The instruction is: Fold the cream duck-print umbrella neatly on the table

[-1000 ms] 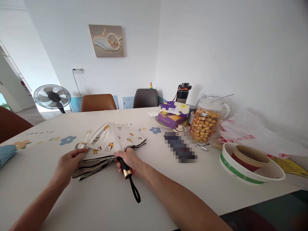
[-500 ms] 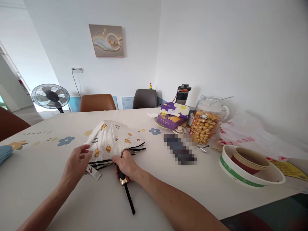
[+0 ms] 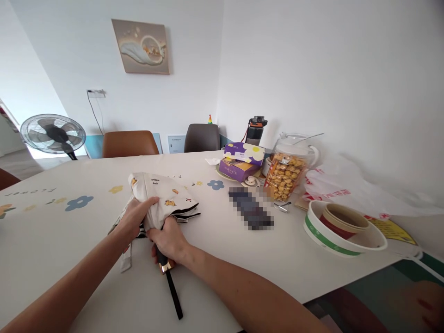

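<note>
A white umbrella (image 3: 163, 192) with yellow duck prints and black edging lies half folded on the table, its canopy pointing away from me. My right hand (image 3: 169, 240) is wrapped round the black handle at the canopy's base. A gold-coloured band and a black wrist strap (image 3: 174, 296) stick out below it toward me. My left hand (image 3: 137, 215) grips the left side of the canopy fabric, with its fingers partly hidden by cloth. From under that side hangs a pale closure strap (image 3: 126, 259), touching the tabletop.
Right of the umbrella lies a blurred-out dark object (image 3: 251, 210). Beyond are purple boxes (image 3: 239, 166), a snack-filled jar (image 3: 287, 171), a black bottle (image 3: 255, 132) and a plastic bag (image 3: 333, 185). A white bowl (image 3: 333, 240) with a green band stands at the right.
My left hand has closed on the canopy and drawn its left side inward, so the umbrella looks narrower. My right hand keeps its hold. The view has shifted slightly right.
</note>
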A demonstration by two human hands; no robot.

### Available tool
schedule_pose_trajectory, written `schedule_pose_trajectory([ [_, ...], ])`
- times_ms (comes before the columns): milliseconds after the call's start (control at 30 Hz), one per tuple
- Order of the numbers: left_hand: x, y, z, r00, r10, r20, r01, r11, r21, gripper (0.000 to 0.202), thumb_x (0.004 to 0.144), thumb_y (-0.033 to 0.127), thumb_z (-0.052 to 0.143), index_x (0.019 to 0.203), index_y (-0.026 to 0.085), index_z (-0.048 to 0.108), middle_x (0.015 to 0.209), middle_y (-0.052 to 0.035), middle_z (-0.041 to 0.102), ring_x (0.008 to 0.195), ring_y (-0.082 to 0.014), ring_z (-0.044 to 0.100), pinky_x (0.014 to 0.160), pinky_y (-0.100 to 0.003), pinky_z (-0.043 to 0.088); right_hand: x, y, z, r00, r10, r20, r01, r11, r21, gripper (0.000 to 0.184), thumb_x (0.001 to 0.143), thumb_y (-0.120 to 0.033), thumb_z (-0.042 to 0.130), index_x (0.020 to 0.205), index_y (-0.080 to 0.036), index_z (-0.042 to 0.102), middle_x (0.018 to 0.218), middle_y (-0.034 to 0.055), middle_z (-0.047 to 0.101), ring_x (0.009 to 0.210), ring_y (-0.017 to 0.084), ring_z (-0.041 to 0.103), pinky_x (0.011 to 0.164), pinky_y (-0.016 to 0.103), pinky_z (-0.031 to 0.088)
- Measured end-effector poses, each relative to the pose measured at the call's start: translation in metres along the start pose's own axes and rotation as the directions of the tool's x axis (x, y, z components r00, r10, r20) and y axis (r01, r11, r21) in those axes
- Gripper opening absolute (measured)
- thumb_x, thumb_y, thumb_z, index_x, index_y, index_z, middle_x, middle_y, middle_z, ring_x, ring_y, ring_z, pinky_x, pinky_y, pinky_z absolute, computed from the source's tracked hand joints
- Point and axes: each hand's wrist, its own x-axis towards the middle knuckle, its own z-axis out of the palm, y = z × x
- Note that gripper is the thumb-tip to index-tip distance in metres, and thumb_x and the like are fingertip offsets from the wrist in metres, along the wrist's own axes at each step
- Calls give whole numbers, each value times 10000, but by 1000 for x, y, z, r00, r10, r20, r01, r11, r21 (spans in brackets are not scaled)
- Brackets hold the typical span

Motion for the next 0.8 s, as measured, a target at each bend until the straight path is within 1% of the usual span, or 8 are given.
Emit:
schedule_pose_trajectory([
  [100, 4, -9, 1, 998, -63, -14, 62, 998, -22, 372, 543, 344, 665, 830, 107, 650, 654, -86, 651, 590, -224, 613, 481, -293, 479, -2, -3, 1, 996, 78, 35, -82, 989, 126, 148, 669, -150, 550, 777, -154, 450, 451, -32, 472, 335, 152, 491, 278, 274, 426],
  [233, 6, -15, 2, 991, -59, -118, 63, 998, 32, 277, 553, 341, 645, 728, 127, 623, 614, -75, 630, 542, -212, 588, 422, -274, 441, -1, -5, -3, 980, 112, 164, -161, 931, 326, 152, 671, -139, 602, 763, -124, 482, 540, -12, 509, 431, 180, 573, 337, 321, 489],
  [333, 2, -12, 3, 992, -10, -124, 22, 995, 102, 254, 569, 352, 630, 704, 137, 607, 610, -62, 616, 535, -200, 571, 424, -270, 426, -1, -8, -8, 943, 165, 290, -260, 907, 332, 145, 704, -189, 621, 774, -102, 528, 581, 18, 550, 442, 168, 582, 357, 305, 497],
  [433, -2, -10, 2, 995, 68, -72, -52, 978, 200, 284, 609, 401, 600, 726, 142, 600, 632, -57, 612, 553, -196, 563, 454, -280, 422, -2, -11, -12, 927, 175, 333, -273, 921, 277, 158, 697, -210, 649, 766, -105, 553, 610, 36, 592, 384, 117, 529, 330, 250, 462],
  [533, 3, -10, -2, 992, 126, -23, -110, 933, 343, 430, 666, 549, 521, 794, 144, 591, 694, -66, 616, 622, -218, 569, 527, -318, 437, 0, -14, -15, 940, 178, 290, -261, 924, 279, 136, 667, -161, 656, 681, -119, 527, 537, -11, 545, 344, 86, 465, 308, 227, 434],
  [600, 14, -13, -10, 983, 183, -36, -150, 891, 428, 516, 732, 616, 388, 856, 153, 577, 782, -79, 624, 716, -236, 577, 615, -347, 448, 3, -16, -19, 955, 191, 228, -256, 916, 309, 134, 688, -141, 617, 631, -131, 496, 498, -34, 501, 333, 79, 443, 299, 218, 420],
  [700, 36, -22, -25, 944, 311, -114, -199, 807, 557, 540, 804, 563, 268, 1024, 151, 540, 1061, -131, 592, 1009, -273, 526, 811, -382, 415, 7, -20, -26, 972, 186, 141, -226, 895, 384, 125, 733, -139, 553, 627, -136, 488, 498, -48, 478, 326, 60, 416, 314, 209, 421],
  [800, 52, -32, -35, 956, 280, -85, -137, 685, 715, 577, 793, 562, 292, 1088, 127, 531, 1214, -183, 514, 1180, -325, 404, 932, -428, 326, 9, -21, -32, 979, 174, 105, -203, 884, 422, 104, 729, -135, 553, 641, -130, 499, 524, -47, 486, 343, 48, 416, 331, 197, 426],
])
